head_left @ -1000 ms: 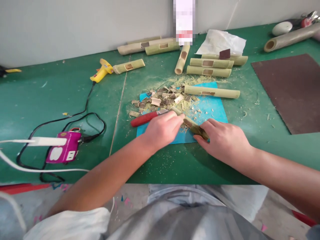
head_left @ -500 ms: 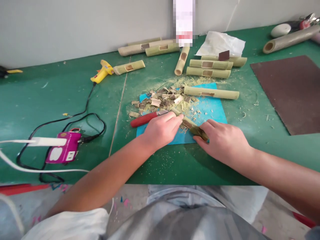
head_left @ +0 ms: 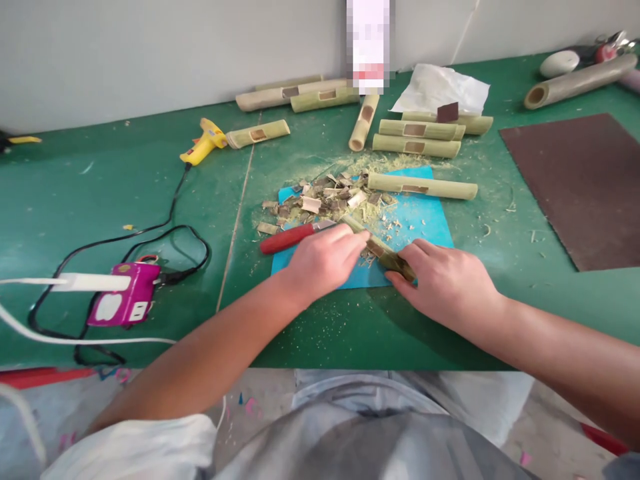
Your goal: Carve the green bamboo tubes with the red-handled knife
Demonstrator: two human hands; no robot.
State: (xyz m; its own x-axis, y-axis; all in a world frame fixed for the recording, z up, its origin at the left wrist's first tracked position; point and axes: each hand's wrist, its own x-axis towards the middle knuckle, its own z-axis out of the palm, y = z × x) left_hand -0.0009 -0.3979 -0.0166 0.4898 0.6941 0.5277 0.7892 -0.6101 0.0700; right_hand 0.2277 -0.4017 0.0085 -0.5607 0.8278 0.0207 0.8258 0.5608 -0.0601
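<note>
A short bamboo tube (head_left: pixel 383 250) with a rectangular opening cut in its side lies slanted over a blue sheet (head_left: pixel 425 223). My left hand (head_left: pixel 325 259) is closed at the tube's upper left part, fingertips pressed against it near the opening. Whether something small is also under those fingers is hidden. Around the tube's lower right end, my right hand (head_left: pixel 447 277) is closed, thumb below and fingers above. A red-handled tool (head_left: pixel 287 239) with a metal end lies just beyond my left hand, beside a heap of bamboo chips and dust (head_left: pixel 327 197).
Behind the blue sheet lie several notched bamboo tubes (head_left: pixel 417 147). A yellow glue gun (head_left: pixel 204 145) and a purple power strip (head_left: pixel 125 293) with cables are at left. To the right are a brown sheet (head_left: pixel 575 190) and a thicker bamboo tube (head_left: pixel 580 83).
My left fingertips have shifted very slightly right along the bamboo tube. My right hand keeps its grip, and the other things stay where they were.
</note>
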